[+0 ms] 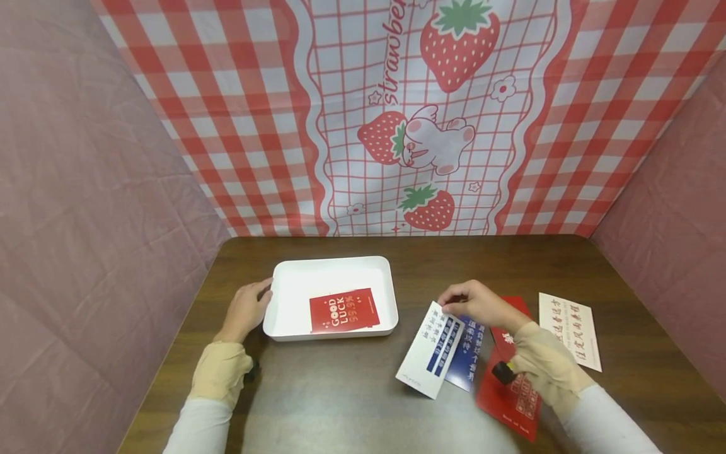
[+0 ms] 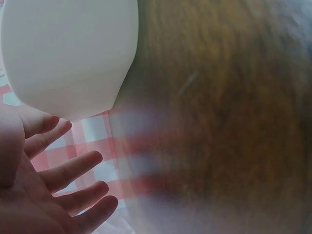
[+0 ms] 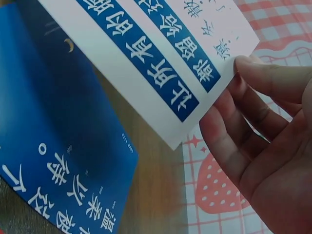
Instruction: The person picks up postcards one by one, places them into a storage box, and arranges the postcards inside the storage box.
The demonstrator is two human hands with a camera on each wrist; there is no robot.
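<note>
My right hand pinches a white card with blue bands of Chinese writing by its upper corner, thumb on one face. The card is tilted above a dark blue card with white writing, which it partly covers. In the right wrist view the blue card carries a small moon. My left hand is at the left end of a white tray, its fingers spread and the thumb and forefinger at the rim. Inside the tray lies a red "GOOD LUCK" card.
Red cards lie partly under my right wrist. Farther right is a cream card with brown writing. The brown wooden table ends at a strawberry-patterned cloth, with pink cloth at the sides.
</note>
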